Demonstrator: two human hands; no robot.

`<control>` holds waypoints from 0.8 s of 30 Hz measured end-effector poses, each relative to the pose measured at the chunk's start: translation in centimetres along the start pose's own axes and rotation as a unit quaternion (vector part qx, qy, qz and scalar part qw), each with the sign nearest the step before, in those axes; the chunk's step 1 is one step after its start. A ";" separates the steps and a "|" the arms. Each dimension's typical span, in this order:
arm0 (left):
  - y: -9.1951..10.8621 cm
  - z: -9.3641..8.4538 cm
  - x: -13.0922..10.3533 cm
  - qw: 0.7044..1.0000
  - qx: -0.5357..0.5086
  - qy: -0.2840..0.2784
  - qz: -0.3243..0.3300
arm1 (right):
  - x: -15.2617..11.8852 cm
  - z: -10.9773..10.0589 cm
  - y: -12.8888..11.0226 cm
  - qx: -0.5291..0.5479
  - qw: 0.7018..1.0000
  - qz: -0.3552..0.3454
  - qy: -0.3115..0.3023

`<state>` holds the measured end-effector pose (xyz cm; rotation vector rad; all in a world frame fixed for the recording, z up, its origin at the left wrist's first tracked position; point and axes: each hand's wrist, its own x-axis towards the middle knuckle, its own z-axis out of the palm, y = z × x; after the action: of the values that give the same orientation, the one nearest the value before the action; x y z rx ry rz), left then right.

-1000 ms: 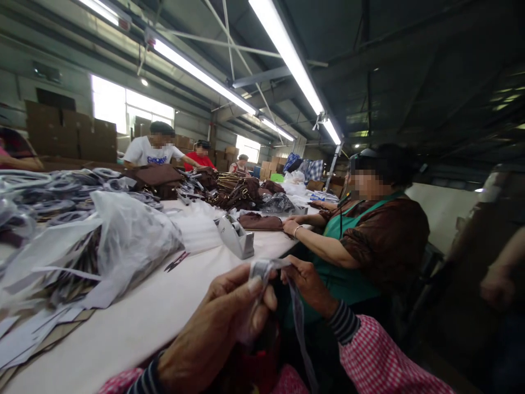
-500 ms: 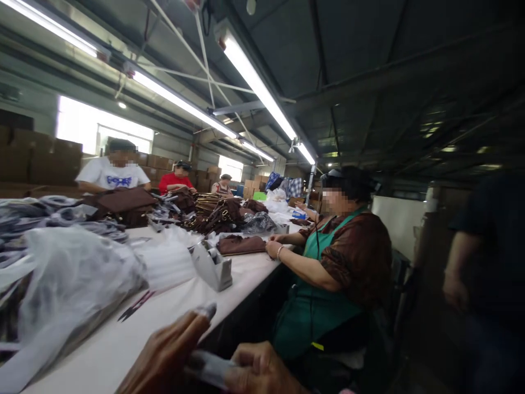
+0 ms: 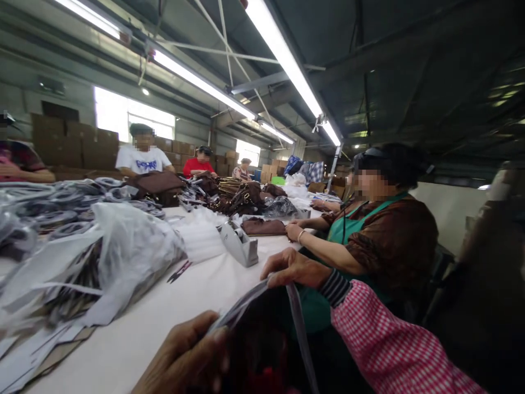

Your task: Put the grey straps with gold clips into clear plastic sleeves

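A long grey strap [image 3: 248,298], which looks wrapped in clear plastic, stretches between my two hands over the table's near edge. My left hand [image 3: 186,347], low in the middle, pinches one stretch of it between thumb and fingers. Farther up and to the right, my right hand [image 3: 296,268] has its fingers closed on the strap, and a length hangs down from there. Past my right hand stands a grey tape dispenser [image 3: 241,246] on the white table [image 3: 164,323]. Small dark snips [image 3: 179,271] lie left of the dispenser.
Plastic bags [image 3: 135,241] with strips inside lie at the left, before a heap of wrapped grey straps [image 3: 53,202]. Brown bags [image 3: 158,183] are piled farther back. A co-worker in a green apron [image 3: 340,227] sits close on the right, hands on a brown piece [image 3: 262,226].
My right hand has moved up and away from my left, drawing the strap out between them. The view has turned left, so the table's things appear farther right.
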<state>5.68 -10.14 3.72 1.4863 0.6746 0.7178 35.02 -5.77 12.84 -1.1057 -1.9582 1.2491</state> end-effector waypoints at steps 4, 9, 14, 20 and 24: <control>3.5 -0.2 1.3 0.989 -0.144 0.018 0.024 | 3.1 -1.2 -0.7 -0.051 0.998 -0.039 -0.020; 9.6 -1.1 2.8 0.946 -0.259 0.102 0.168 | 7.1 1.5 -2.4 -0.014 0.994 -0.107 0.033; 13.8 -3.8 3.0 0.895 -0.380 0.136 0.190 | 9.0 8.8 -3.1 0.233 0.955 -0.133 0.130; 13.8 -4.1 1.6 0.865 -0.439 0.151 0.188 | 8.8 16.9 -0.5 0.122 0.936 -0.189 0.271; 11.4 -4.1 1.9 0.875 -0.337 0.206 0.278 | 7.3 19.9 2.5 0.155 0.971 -0.122 0.134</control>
<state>3.52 -6.51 15.19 0.8576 0.2326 1.5675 16.34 -7.81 2.63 -0.8019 -1.5793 1.1561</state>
